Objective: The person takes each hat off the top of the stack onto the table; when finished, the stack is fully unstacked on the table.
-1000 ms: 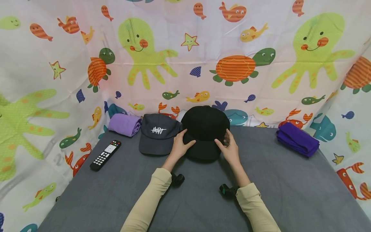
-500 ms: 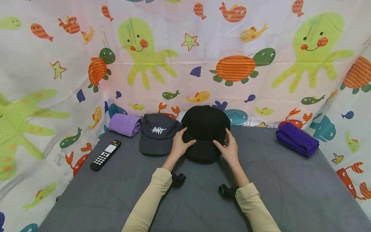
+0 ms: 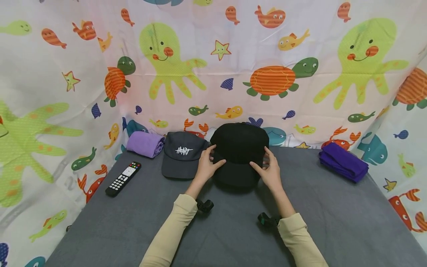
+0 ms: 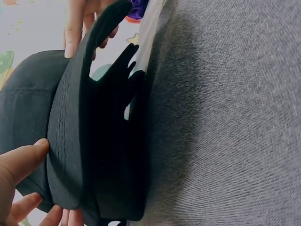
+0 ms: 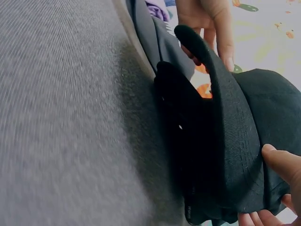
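Observation:
A plain black cap [image 3: 238,142] stands at the back middle of the table, its brim [image 3: 235,174] toward me. My left hand [image 3: 206,166] grips the brim's left side, and my right hand [image 3: 269,171] grips its right. In the left wrist view, the thumb presses where brim [image 4: 68,141] meets crown, with fingers curled at the brim's edge. The right wrist view shows the right thumb placed likewise on the brim [image 5: 233,141], which is lifted off the cloth. Just left of my left hand sits a dark grey cap [image 3: 181,155] with white lettering.
A rolled lilac cloth [image 3: 145,144] lies left of the grey cap, with a black remote control [image 3: 123,179] in front of it. At the back right is a folded purple cloth [image 3: 343,162]. A patterned curtain [image 3: 213,74] hangs behind the grey table [image 3: 230,233].
My right hand has shifted a little to the right, and the black cap's right side with it. The brim looks wider. The head view has tilted slightly; the left hand keeps its hold.

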Available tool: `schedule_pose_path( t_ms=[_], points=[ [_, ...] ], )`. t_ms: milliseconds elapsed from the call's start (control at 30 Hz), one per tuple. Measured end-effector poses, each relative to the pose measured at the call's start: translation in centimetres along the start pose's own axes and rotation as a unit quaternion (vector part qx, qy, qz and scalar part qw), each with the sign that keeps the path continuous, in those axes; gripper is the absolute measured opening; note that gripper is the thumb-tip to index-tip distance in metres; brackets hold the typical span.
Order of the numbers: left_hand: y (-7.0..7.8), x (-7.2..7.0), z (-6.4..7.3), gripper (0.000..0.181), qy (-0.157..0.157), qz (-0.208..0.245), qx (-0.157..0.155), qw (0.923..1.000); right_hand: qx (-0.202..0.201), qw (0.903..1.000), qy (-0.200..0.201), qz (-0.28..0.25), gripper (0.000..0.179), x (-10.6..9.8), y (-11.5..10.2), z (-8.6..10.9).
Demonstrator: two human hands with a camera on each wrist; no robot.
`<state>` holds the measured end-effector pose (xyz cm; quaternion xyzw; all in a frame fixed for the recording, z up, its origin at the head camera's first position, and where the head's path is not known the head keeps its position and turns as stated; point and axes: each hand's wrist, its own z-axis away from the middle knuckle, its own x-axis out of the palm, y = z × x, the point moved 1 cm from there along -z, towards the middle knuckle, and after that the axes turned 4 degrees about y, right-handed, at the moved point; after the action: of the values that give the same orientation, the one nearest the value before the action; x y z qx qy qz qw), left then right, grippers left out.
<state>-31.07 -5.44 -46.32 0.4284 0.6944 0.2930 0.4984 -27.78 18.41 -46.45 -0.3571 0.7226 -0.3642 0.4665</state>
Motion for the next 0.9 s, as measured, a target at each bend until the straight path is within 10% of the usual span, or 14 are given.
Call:
schedule_pose_path(
  t_ms=[900],
  points=[
    [3.6, 2.1, 2.1, 0.066, -0.086, 0.002, 0.021, 0.9960, -0.002, 0.9971, -0.019, 0.074, 0.077, -7.0, 0.7, 1.3]
  ],
)
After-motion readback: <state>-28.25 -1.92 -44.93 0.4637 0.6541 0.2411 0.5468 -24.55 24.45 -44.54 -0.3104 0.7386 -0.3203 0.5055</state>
